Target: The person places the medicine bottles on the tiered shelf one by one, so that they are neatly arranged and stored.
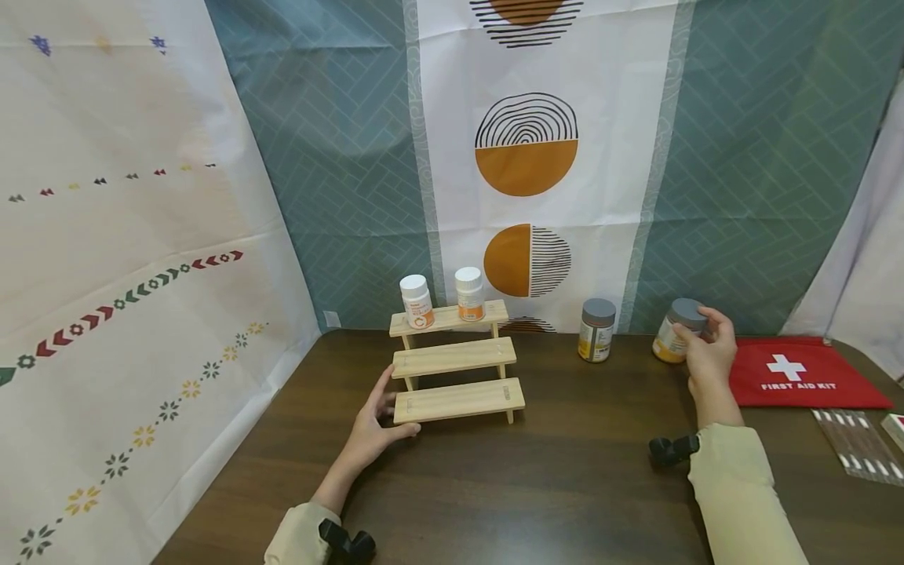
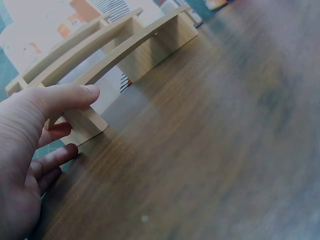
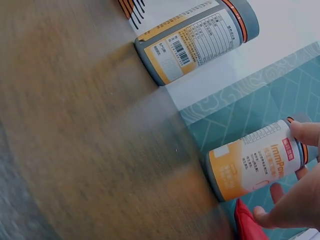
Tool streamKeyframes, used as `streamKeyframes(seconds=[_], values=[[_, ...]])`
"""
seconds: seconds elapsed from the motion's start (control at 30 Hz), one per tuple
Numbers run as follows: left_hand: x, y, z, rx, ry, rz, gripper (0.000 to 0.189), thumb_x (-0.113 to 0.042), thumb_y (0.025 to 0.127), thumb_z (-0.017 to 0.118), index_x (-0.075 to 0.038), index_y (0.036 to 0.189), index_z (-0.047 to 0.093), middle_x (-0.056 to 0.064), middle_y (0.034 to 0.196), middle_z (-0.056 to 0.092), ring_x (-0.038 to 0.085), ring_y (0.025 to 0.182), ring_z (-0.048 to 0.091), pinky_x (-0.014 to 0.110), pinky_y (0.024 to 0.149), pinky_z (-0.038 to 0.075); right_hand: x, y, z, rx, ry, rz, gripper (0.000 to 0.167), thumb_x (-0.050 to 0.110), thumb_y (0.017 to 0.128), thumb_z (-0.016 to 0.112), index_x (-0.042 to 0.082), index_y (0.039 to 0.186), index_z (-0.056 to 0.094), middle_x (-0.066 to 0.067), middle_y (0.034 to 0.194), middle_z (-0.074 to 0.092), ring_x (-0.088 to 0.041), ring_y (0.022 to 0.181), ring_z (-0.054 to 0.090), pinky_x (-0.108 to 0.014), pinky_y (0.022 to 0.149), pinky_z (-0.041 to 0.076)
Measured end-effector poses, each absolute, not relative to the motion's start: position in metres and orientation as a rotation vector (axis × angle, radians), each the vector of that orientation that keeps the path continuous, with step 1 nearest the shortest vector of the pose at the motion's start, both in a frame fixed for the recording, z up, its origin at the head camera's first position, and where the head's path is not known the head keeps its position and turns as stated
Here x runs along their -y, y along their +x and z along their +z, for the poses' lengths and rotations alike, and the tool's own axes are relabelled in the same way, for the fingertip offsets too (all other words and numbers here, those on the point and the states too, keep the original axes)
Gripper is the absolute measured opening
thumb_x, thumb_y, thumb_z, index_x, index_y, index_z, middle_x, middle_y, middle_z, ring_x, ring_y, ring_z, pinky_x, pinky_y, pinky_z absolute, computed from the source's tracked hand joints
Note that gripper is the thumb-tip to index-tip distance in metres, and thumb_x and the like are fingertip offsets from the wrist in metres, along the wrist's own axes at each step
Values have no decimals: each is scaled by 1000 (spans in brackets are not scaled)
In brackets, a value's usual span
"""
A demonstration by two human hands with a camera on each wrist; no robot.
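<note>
My left hand (image 1: pixel 370 428) grips the left end of a three-tier wooden stand (image 1: pixel 459 402), its thumb (image 2: pixel 75 97) at the lowest tier and other fingers around the side. Two white bottles with orange-banded labels, one on the left (image 1: pixel 417 304) and one on the right (image 1: pixel 469 295), stand on the top tier. On the right, my right hand (image 1: pixel 712 353) pinches the grey cap of a yellow-and-white supplement bottle (image 3: pixel 252 162) between thumb and fingers. That bottle appears tilted in the head view. A matching supplement bottle (image 1: pixel 596 333) stands upright to its left.
A red first aid kit pouch (image 1: pixel 805 373) lies right of my right hand. In front of it is a clear pack of cotton swabs (image 1: pixel 858 447), with a small white-and-red box (image 1: pixel 895 428) at the right edge. A patterned curtain (image 1: pixel 544 196) hangs behind the brown table (image 1: pixel 551 479).
</note>
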State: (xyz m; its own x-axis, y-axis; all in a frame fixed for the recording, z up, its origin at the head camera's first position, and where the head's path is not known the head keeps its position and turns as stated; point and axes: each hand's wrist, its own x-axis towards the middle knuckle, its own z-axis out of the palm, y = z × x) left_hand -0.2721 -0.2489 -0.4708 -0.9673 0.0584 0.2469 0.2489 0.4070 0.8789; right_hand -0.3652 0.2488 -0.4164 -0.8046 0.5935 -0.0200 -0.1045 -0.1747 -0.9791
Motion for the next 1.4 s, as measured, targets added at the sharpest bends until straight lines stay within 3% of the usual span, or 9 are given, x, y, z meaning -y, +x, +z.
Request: streamKeyframes(seconds=[0.27,0.37,0.7,1.0,1.2,1.4], values=[[249,-272,-470,2478,-286,-1596,107,-6,73,85,-26,156,21,18,122,66,19,93,64,29,88,46,-247,-365,-419,1558,-512,1975,40,0,85,70,30,111,61,20,104,49,2,97,42,-17,87,37],[249,-272,-471,2482,-288,-1589,107,-6,73,85,-26,156,21,19,122,66,20,94,64,29,88,46,-246,-364,-420,1588,-498,1948,39,0,85,71,30,108,61,21,100,48,3,96,42,-16,85,37],[248,-273,-471,2477,-282,-1597,107,-5,72,85,-26,156,22,19,122,66,20,93,64,30,88,46,-248,-363,-407,1551,-492,1968,40,2,84,73,29,110,61,19,107,50,0,97,41,-16,80,39],[249,-272,-471,2489,-246,-1606,108,-6,72,85,-27,156,21,17,123,65,15,91,62,27,88,45,-240,-357,-385,1475,-407,2030,42,1,85,71,26,116,58,14,118,51,-4,103,41,-18,83,40],[249,-271,-470,2487,-241,-1624,108,-6,72,85,-28,156,20,18,123,65,15,91,63,26,87,45,-232,-348,-363,1439,-357,2134,42,3,88,69,28,118,55,11,128,46,-6,108,40,-24,92,35],[247,-270,-469,2482,-251,-1624,107,-6,73,85,-29,156,21,17,123,65,19,94,64,31,88,46,-216,-341,-345,1426,-205,2152,40,-3,87,68,24,114,57,9,123,47,-8,105,42,-19,84,39]])
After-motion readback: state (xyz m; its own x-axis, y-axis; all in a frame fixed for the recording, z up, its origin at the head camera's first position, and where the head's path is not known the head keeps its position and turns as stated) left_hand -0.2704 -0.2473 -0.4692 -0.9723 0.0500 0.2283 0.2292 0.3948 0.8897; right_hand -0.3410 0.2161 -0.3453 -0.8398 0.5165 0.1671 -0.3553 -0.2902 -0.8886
